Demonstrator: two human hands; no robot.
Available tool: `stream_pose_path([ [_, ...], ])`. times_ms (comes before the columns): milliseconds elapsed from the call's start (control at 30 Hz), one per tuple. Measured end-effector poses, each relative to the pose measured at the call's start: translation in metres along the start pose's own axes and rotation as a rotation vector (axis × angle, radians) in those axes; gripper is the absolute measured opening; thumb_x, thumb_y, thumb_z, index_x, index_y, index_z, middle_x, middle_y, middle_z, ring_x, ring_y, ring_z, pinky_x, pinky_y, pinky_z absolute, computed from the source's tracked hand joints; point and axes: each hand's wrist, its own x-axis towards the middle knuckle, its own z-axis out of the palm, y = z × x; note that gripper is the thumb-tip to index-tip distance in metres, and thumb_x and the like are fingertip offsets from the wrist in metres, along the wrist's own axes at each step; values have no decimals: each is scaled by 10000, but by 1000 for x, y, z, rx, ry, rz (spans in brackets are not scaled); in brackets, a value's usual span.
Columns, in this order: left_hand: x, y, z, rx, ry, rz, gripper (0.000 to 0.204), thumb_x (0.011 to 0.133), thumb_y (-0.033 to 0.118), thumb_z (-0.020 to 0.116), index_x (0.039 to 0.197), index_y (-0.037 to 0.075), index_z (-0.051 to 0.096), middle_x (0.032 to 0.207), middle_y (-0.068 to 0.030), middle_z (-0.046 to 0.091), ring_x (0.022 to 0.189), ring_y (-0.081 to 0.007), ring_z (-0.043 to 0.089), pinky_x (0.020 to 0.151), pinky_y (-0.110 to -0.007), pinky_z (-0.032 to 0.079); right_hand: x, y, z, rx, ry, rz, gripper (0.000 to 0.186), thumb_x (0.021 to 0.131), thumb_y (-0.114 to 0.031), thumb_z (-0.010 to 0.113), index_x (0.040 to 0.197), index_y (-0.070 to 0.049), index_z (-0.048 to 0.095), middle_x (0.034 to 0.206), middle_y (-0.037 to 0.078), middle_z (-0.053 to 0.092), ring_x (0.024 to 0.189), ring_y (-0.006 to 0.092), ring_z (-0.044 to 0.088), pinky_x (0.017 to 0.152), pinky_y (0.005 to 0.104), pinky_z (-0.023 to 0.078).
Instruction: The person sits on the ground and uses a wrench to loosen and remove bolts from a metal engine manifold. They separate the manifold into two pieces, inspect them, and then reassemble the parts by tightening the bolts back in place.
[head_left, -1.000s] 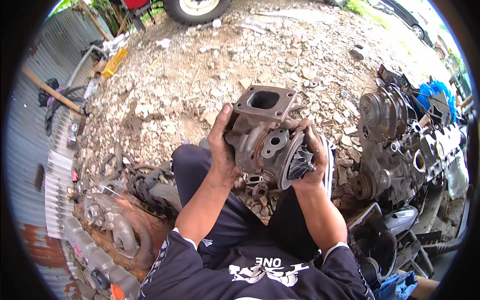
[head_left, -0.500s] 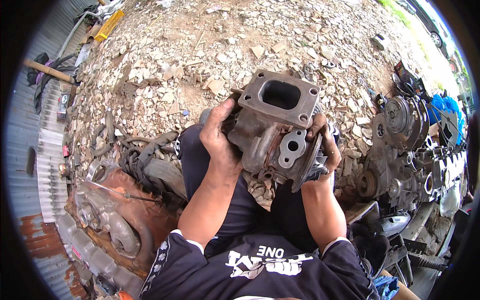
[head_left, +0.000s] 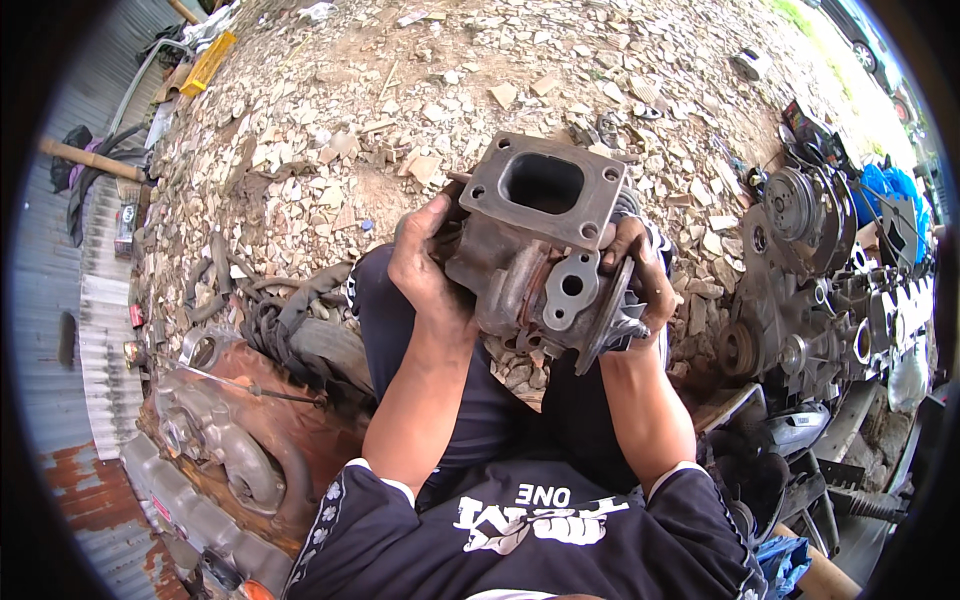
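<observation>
A heavy, brownish-grey turbocharger [head_left: 500,225] is held up between both hands above my knees. Its flat square flange, with a rounded opening and corner bolt holes, faces upward. Below the flange sits a smaller oval port plate [head_left: 573,291] with a round hole. On the right side a round backing plate and a bladed wheel [head_left: 622,325] stick out. My left hand [head_left: 428,262] is closed around the left side of the housing, thumb near the flange. My right hand [head_left: 645,275] grips the right end by the disc and wheel, fingers partly hidden behind it.
Engine parts and a pulley [head_left: 738,346] crowd the right. At left lie a cast pipe housing [head_left: 245,465], a long thin rod [head_left: 255,387] and dark cloth or hose [head_left: 285,325]. A corrugated metal wall [head_left: 60,270] runs along the left edge. Broken stones [head_left: 400,110] cover the ground ahead.
The turbocharger has shifted slightly left and up along with both hands, and it is turned a little. Both hands keep their hold.
</observation>
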Motion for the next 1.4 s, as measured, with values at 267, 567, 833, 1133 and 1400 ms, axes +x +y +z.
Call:
stream_pose_path([
  [267,5,-13,4,-121,20,-117,456,979,303,466,1167,-71,647,1119,-184,701,1026,-262,679,932,-394,534,-4,-8,12,-9,187,23,279,1019,-286,483,954,-15,488,979,158,608,854,235,641,754,345,564],
  [567,-2,-16,9,-47,4,-38,470,973,306,460,1174,-76,643,1125,-184,695,1040,-262,672,947,-391,525,-11,-19,-11,-103,80,44,334,977,-321,502,863,-7,483,966,218,627,888,297,631,800,392,546],
  [833,-8,-17,10,60,-44,65,484,966,311,450,1188,-78,633,1138,-186,687,1056,-265,662,963,-391,516,-11,-23,-11,-166,-11,-58,365,897,-321,539,763,16,581,973,214,624,998,317,580,938,421,443],
  [1133,-13,-17,19,1,-150,39,521,957,329,443,1247,-72,602,1174,-200,672,1108,-288,651,984,-415,518,-15,-24,-8,-77,64,-46,364,943,-332,490,793,-4,538,919,141,542,956,271,562,897,396,470],
  [1400,-19,-15,25,119,-242,186,547,959,326,446,1255,-104,611,1180,-220,681,1102,-303,660,999,-414,512,-21,-30,-14,-4,130,55,408,940,-391,471,924,2,581,933,147,626,865,250,610,816,397,511],
])
